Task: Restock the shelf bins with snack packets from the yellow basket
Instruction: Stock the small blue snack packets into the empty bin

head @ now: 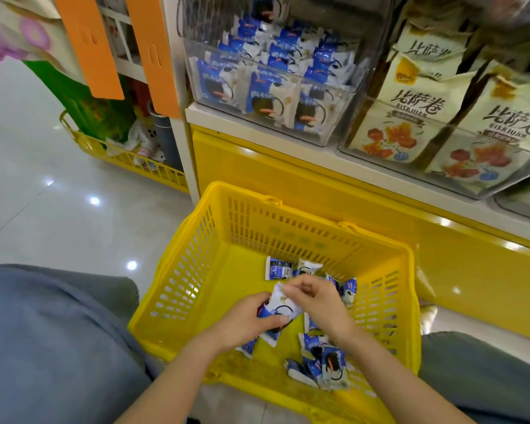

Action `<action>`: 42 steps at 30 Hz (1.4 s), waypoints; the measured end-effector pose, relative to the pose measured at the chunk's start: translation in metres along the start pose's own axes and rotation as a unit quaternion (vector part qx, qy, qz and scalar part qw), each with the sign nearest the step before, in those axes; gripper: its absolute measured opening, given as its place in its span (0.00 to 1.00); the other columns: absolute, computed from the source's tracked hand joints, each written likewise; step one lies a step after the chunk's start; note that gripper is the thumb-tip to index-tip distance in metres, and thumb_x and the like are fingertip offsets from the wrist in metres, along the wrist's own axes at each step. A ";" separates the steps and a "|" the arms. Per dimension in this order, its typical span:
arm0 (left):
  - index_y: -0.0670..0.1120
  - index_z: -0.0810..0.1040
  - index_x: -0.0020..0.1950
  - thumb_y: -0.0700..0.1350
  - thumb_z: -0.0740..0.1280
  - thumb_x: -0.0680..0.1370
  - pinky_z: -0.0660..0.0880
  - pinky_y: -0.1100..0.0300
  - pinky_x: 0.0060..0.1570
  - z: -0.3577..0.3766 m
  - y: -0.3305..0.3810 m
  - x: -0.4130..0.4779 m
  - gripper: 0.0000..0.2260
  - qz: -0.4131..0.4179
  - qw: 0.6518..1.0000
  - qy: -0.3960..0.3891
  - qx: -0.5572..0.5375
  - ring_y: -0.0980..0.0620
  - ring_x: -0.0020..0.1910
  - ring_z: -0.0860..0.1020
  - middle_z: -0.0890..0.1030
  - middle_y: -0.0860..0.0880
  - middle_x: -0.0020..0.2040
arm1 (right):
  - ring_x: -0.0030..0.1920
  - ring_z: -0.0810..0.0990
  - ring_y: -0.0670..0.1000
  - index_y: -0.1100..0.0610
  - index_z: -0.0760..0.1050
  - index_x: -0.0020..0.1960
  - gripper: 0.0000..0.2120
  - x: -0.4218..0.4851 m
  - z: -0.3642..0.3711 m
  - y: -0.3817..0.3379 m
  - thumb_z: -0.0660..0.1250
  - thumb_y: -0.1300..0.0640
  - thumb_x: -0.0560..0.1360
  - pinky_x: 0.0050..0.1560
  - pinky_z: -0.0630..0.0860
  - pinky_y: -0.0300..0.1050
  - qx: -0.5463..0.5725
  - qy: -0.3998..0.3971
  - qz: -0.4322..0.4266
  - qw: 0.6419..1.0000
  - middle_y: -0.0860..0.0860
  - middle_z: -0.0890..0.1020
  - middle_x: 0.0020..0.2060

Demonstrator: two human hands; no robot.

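A yellow basket [214, 240] stands on the floor in front of the shelf. Several blue-and-white snack packets [325, 365] lie loose on its bottom. Both my hands are inside the basket. My left hand [245, 322] grips a small bunch of these packets [283, 304]. My right hand [315, 301] pinches the top edge of the uppermost packet in that bunch. On the shelf above, a clear bin [328, 114] holds many of the same blue-and-white packets.
To the right of that bin, a second clear bin [502, 179] holds cream bags with red pictures. The yellow shelf base [318, 185] runs behind the basket. Another yellow wire basket [129, 160] sits at the far left. My grey-clad knees flank the basket.
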State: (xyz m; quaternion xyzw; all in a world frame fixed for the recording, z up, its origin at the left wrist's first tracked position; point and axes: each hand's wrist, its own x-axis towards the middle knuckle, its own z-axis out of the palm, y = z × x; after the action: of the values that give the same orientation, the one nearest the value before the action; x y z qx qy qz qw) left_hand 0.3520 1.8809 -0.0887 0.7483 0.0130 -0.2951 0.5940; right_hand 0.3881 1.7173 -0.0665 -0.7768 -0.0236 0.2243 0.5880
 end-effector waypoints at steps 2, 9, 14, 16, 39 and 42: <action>0.51 0.76 0.53 0.47 0.69 0.75 0.75 0.65 0.47 0.000 0.000 0.001 0.08 -0.002 1.000 0.019 0.000 0.60 0.47 0.79 0.81 0.54 0.50 | 0.39 0.82 0.42 0.56 0.79 0.42 0.06 0.000 -0.008 0.005 0.65 0.59 0.77 0.40 0.76 0.31 0.065 0.049 0.043 0.996 0.48 0.84 0.36; 0.45 0.71 0.62 0.49 0.60 0.80 0.75 0.60 0.46 0.000 -0.005 0.008 0.14 -0.055 0.990 0.127 0.024 0.50 0.49 0.78 0.80 0.48 0.54 | 0.67 0.69 0.55 0.59 0.60 0.73 0.28 -0.018 -0.049 0.105 0.64 0.52 0.77 0.63 0.67 0.43 -0.423 -0.151 0.221 0.866 0.56 0.68 0.69; 0.48 0.71 0.58 0.48 0.59 0.80 0.70 0.78 0.37 0.001 -0.009 0.011 0.09 -0.053 0.989 0.140 0.012 0.63 0.45 0.74 0.76 0.55 0.51 | 0.67 0.69 0.56 0.59 0.62 0.70 0.28 -0.026 -0.042 0.129 0.68 0.53 0.75 0.63 0.69 0.47 -0.533 -0.194 0.249 0.785 0.57 0.68 0.68; 0.45 0.73 0.60 0.48 0.60 0.80 0.69 0.79 0.37 0.002 -0.010 0.013 0.11 -0.056 0.988 0.143 0.006 0.61 0.45 0.75 0.77 0.53 0.51 | 0.62 0.73 0.55 0.58 0.67 0.65 0.24 -0.022 -0.042 0.128 0.71 0.55 0.73 0.59 0.71 0.45 -0.495 -0.178 0.267 0.808 0.57 0.73 0.64; 0.53 0.71 0.57 0.48 0.68 0.75 0.80 0.59 0.35 -0.009 0.092 -0.019 0.12 0.019 0.972 0.129 -0.193 0.56 0.43 0.82 0.81 0.53 0.53 | 0.41 0.81 0.39 0.53 0.66 0.61 0.20 -0.024 -0.029 -0.088 0.70 0.59 0.73 0.39 0.75 0.33 -0.080 -0.067 0.063 0.992 0.50 0.81 0.47; 0.54 0.73 0.54 0.47 0.69 0.75 0.81 0.53 0.37 -0.021 0.112 -0.025 0.10 0.063 0.956 0.169 -0.231 0.53 0.46 0.83 0.82 0.51 0.52 | 0.47 0.83 0.44 0.54 0.69 0.57 0.20 -0.024 -0.027 -0.111 0.73 0.61 0.70 0.45 0.79 0.37 -0.042 -0.014 0.040 0.998 0.52 0.81 0.52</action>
State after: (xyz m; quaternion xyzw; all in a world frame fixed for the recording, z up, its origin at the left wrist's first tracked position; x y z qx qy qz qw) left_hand 0.3823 1.8752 0.0241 0.6291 0.1333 -0.1152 0.7571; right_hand 0.4017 1.7200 0.0490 -0.7976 -0.0102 0.2572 0.5455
